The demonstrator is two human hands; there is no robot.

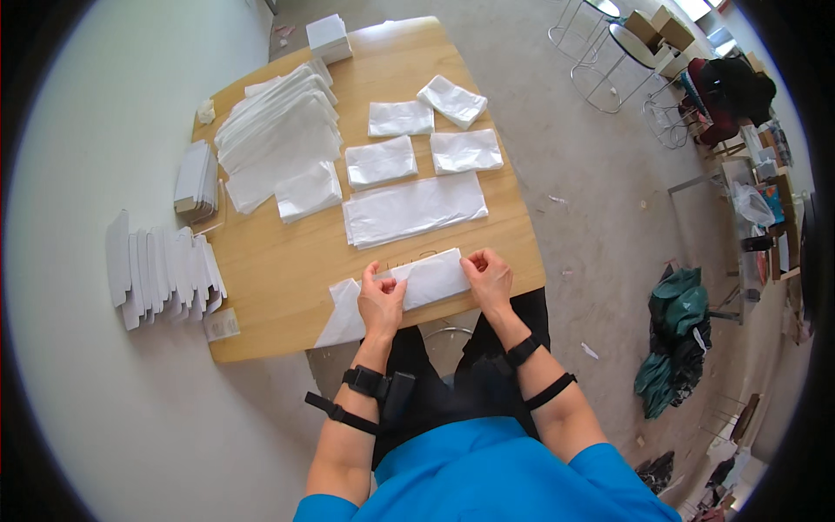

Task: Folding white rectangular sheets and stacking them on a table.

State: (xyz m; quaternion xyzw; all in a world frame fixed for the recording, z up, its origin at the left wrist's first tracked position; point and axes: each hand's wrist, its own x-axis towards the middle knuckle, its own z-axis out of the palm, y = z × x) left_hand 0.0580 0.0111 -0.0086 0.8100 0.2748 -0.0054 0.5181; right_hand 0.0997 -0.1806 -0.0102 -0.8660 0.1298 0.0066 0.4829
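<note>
Honey-tan wood for the bench [261,270], and look at all that white: plain white on the folded sheet [430,280] at the near edge, plain white again across the fanned sheet pile [278,130]! Whitish cartons [165,270] against a pale wall [78,191]. Bright blue T-shirt [487,470], black trousers [532,317]! And there, a dark green plastic bag [680,300] on dull grey floor [574,235]!

Thin wht sheet [432,277], folded into long strip, on table [270,278] nr front edge; L end splayed.

Workshop-like room: bare concrete floor [591,226], wooden worktable [261,287], stacked white sheets [283,130], stools [631,48].
</note>
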